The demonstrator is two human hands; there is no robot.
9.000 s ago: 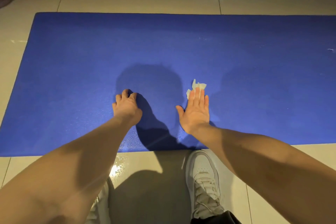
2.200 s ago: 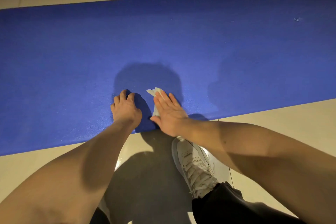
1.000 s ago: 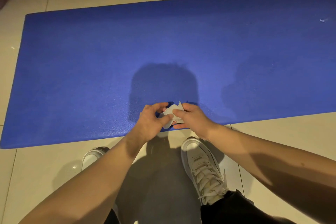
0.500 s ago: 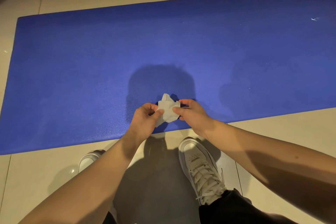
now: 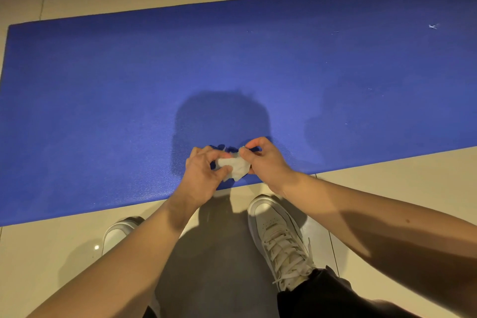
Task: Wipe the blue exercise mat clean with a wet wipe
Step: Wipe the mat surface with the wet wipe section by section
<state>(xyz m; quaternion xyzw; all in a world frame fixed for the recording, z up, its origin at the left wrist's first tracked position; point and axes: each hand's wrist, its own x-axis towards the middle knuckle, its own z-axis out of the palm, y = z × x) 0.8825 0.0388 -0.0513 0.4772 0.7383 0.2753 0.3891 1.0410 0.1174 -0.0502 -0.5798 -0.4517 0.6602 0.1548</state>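
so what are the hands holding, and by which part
The crumpled wet wipe: left hand pinches its left side, right hand pinches its upper right edge.

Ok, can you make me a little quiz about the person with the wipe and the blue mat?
1. True or false: the left hand and the right hand both pinch the wet wipe.
2. Where is the white speck on the blue mat? A) at its left end B) far over on its right part C) right beside the hands
3. Fill in: the left shoe and the right shoe stand on the ___, not on the mat.

Key: 1 true; 2 B; 3 tiled floor
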